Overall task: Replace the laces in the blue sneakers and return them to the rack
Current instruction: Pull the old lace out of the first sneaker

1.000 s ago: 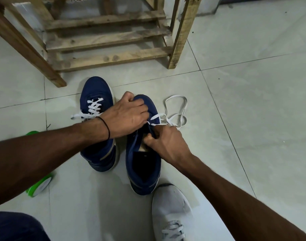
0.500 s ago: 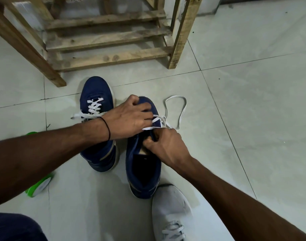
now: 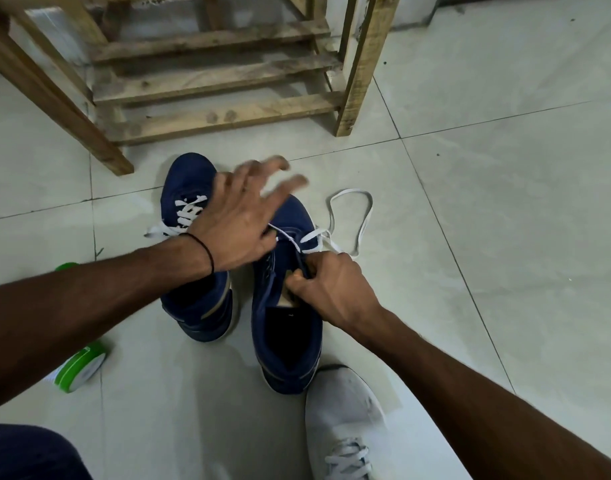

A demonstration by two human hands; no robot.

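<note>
Two blue sneakers stand side by side on the tiled floor. The left sneaker (image 3: 193,299) is laced with white lace. The right sneaker (image 3: 290,327) has a white lace (image 3: 352,216) threaded near its front, and the lace's loose end loops on the floor to the right. My left hand (image 3: 241,223) hovers over the sneakers with fingers spread and blurred, holding nothing. My right hand (image 3: 332,289) pinches the right edge of the right sneaker's opening by the tongue.
A wooden rack (image 3: 214,84) stands just beyond the sneakers, its low slats bare. A green-and-white object (image 3: 79,368) lies on the floor at the left. A white shoe (image 3: 345,420) on my foot sits right behind the right sneaker's heel.
My left hand has lifted off the right sneaker's front and spread its fingers. The right hand keeps its pinch on the sneaker's edge.
</note>
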